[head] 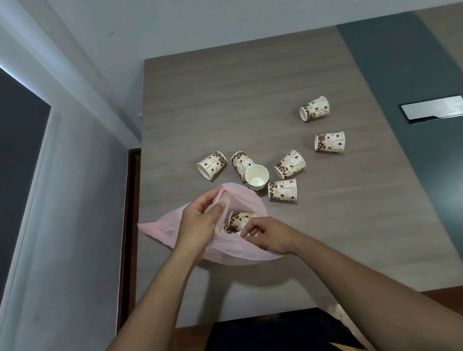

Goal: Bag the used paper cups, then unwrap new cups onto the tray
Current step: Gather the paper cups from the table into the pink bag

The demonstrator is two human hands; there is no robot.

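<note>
Your left grip (201, 222) and right grip (269, 236) pinched the pink bag (242, 195) at its rim (thin, slippery, I judged); light, crushable cups (282, 189) beyond them wanted gentle sidewall holds

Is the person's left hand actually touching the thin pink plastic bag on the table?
Touching. The head view shows the left hand pinching the rim of the thin pink plastic bag between thumb and fingers, with no gap.

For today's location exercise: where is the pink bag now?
Head view: the bag lies at the table's near left, held by the left hand and right hand, just before the upright cup.
</note>
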